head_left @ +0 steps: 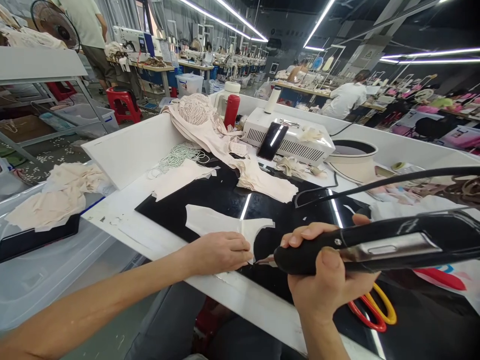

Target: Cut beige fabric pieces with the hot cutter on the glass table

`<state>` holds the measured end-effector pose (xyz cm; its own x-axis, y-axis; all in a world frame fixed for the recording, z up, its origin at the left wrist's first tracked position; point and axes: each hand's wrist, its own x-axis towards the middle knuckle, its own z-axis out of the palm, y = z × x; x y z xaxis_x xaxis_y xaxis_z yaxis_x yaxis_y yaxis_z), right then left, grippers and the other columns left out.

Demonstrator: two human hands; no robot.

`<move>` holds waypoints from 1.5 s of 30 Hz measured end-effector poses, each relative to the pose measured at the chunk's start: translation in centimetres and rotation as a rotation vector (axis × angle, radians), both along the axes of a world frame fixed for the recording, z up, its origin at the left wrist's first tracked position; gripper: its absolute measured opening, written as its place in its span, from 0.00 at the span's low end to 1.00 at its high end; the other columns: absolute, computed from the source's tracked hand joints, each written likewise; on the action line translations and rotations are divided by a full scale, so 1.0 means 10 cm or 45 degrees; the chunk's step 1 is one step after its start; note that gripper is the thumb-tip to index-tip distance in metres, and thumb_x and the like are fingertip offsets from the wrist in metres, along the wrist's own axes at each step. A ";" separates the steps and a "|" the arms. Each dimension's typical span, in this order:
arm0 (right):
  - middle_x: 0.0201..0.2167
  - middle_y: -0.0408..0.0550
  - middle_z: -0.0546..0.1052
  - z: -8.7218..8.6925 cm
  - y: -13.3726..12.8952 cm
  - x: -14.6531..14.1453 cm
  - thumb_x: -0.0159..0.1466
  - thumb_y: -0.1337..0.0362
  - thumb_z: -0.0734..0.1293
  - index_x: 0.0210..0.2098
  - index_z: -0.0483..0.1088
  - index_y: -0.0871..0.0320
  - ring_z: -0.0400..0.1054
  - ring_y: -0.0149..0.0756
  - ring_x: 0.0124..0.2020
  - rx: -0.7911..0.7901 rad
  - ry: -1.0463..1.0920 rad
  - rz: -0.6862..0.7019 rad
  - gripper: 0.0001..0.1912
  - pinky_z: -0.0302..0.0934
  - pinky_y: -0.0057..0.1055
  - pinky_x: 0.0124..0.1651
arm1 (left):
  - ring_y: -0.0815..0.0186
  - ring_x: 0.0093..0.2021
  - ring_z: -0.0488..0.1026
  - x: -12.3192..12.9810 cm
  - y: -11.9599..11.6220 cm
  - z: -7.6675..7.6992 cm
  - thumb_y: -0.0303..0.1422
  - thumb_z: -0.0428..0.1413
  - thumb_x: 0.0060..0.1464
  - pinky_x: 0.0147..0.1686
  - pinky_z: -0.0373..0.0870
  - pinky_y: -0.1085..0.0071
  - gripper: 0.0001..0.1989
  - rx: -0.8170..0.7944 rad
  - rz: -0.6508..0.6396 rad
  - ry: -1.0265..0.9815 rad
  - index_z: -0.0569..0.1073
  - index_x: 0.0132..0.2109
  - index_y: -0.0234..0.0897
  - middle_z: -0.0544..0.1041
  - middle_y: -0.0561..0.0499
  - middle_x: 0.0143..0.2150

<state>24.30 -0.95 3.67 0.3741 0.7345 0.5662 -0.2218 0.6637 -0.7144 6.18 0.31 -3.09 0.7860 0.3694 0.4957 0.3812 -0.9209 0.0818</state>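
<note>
My right hand (326, 270) is wrapped around a black handheld cutter (397, 240) with a metal plate along its side. Its thin metal tip points left, close to the lower edge of a white cut fabric piece (213, 220). That piece lies flat on a glossy black board (225, 187). With fingers bent and together, my left hand (221, 252) grips and presses the fabric's lower narrow part. Farther back on the board lie a stack of pale fabric pieces (266, 182) and a single cream piece (182, 179).
Red-and-yellow-handled scissors (375, 310) lie beneath my right forearm's side. Behind the board are a white vented box (288, 135), a phone (273, 141), a red bottle (231, 111) and pale garments (195, 120). A black cable (393, 180) arches across the right. Fabric fills a left bin (56, 260).
</note>
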 end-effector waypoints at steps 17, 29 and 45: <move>0.30 0.38 0.76 -0.04 0.03 -0.04 0.60 0.62 0.74 0.56 0.64 0.51 0.69 0.32 0.23 -0.015 -0.038 -0.004 0.27 0.70 0.33 0.26 | 0.62 0.49 0.77 0.00 -0.02 0.01 0.26 0.51 0.71 0.56 0.76 0.67 0.07 -0.093 0.004 -0.032 0.75 0.49 0.33 0.79 0.45 0.43; 0.31 0.37 0.77 -0.08 0.02 -0.05 0.61 0.64 0.75 0.58 0.64 0.50 0.71 0.32 0.24 0.015 -0.016 0.055 0.28 0.70 0.33 0.26 | 0.62 0.48 0.77 0.00 -0.01 0.02 0.26 0.50 0.72 0.55 0.75 0.67 0.09 -0.095 -0.016 -0.042 0.75 0.48 0.31 0.79 0.45 0.43; 0.31 0.38 0.77 -0.07 0.03 -0.08 0.62 0.64 0.75 0.58 0.65 0.49 0.71 0.32 0.25 0.014 0.016 0.108 0.28 0.70 0.33 0.27 | 0.62 0.49 0.76 -0.01 -0.01 0.00 0.27 0.49 0.73 0.55 0.75 0.67 0.09 -0.094 -0.004 -0.039 0.75 0.48 0.34 0.79 0.45 0.44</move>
